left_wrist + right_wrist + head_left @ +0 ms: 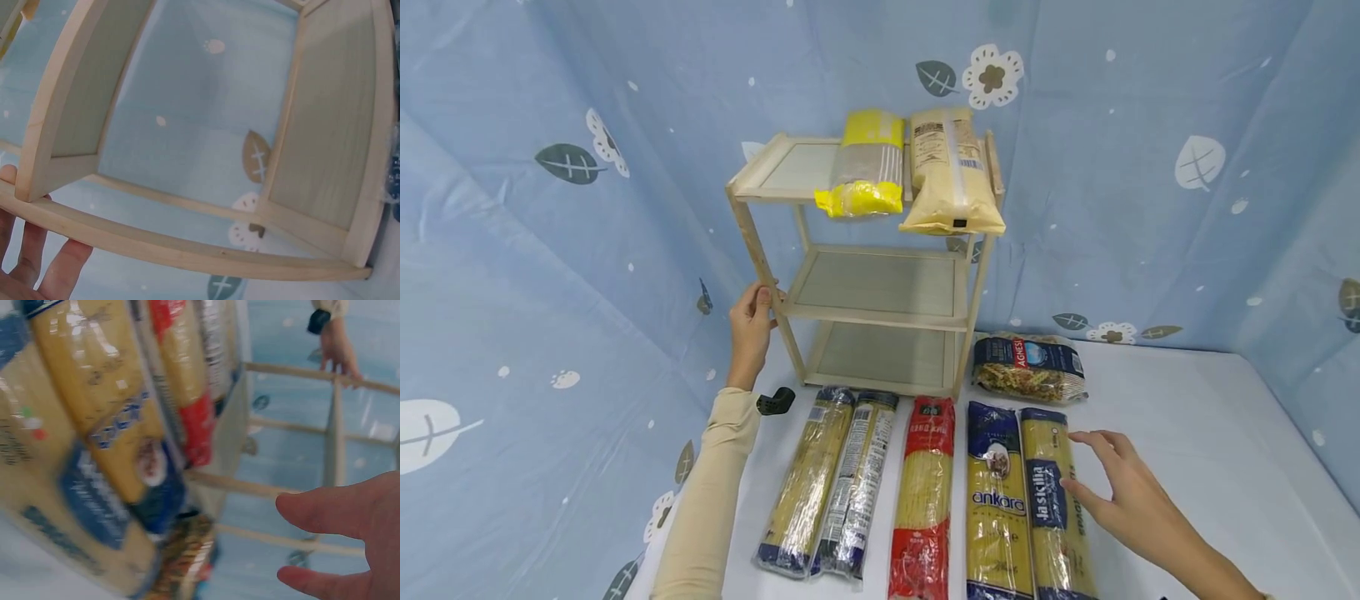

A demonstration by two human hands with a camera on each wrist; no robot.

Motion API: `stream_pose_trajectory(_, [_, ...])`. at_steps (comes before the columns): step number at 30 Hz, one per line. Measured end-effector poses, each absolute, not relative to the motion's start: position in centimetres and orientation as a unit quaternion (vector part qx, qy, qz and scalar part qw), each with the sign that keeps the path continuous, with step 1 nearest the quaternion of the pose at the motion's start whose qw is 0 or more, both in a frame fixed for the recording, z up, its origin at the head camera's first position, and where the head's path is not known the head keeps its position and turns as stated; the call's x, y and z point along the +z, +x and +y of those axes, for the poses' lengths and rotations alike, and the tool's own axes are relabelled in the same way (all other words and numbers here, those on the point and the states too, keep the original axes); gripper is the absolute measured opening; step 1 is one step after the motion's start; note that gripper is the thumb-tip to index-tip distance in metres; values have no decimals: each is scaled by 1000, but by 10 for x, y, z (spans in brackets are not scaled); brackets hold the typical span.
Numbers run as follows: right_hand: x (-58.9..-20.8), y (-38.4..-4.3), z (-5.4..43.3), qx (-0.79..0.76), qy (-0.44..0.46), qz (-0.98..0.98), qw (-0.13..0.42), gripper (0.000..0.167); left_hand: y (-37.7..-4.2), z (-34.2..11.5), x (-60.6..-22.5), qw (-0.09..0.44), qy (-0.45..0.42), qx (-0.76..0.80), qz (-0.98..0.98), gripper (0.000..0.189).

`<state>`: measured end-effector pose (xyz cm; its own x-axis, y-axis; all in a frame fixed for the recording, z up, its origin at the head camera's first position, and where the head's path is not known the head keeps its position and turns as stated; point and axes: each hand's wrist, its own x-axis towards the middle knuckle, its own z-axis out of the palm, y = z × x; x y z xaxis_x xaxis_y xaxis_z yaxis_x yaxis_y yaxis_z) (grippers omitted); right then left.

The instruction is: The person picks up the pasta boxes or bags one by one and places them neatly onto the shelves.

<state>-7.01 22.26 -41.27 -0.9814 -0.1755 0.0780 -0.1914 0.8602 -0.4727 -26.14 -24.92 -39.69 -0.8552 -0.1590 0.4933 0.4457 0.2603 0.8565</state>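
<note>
At its left front post, a small wooden three-tier shelf point(880, 320) is held by my left hand point(751, 321), just beside the middle tier. In the left wrist view the fingers point(65, 265) lie against that post. My right hand point(1123, 492) is beside the la sicilia spaghetti pack point(1051, 492), thumb and fingers spread, nothing between them. Left of that pack lie an ankara spaghetti pack point(996, 500), a red-ended noodle pack point(922, 492) and two clear spaghetti packs point(808, 479), point(859, 483). The right wrist view is blurred.
On the top tier rest a yellow-and-grey bag point(868, 162) and a beige bag point(953, 171), overhanging its front edge. An AGNESI pasta bag point(1028, 367) lies right of the shelf's foot. Blue patterned cloth point(1120, 208) hangs behind and at both sides.
</note>
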Motion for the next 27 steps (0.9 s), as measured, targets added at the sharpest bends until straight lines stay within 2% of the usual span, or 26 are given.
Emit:
stream_pose_trajectory(6, [-450, -73, 232, 249, 14, -965, -81, 79, -271, -256, -410, 261, -78, -594, -757, 38])
stream_pose_trajectory(14, [-498, -66, 224, 261, -54, -948, -172, 106, -270, -254, -409, 265, -69, -591, -758, 42])
stream_pose_trajectory(20, [-523, -62, 218, 256, -61, -952, -158, 116, -271, -256, -411, 262, -69, -598, -755, 37])
stream_pose_trajectory(27, [-530, -65, 222, 305, -60, -940, -137, 103, -273, -253, -411, 267, -67, -597, -753, 37])
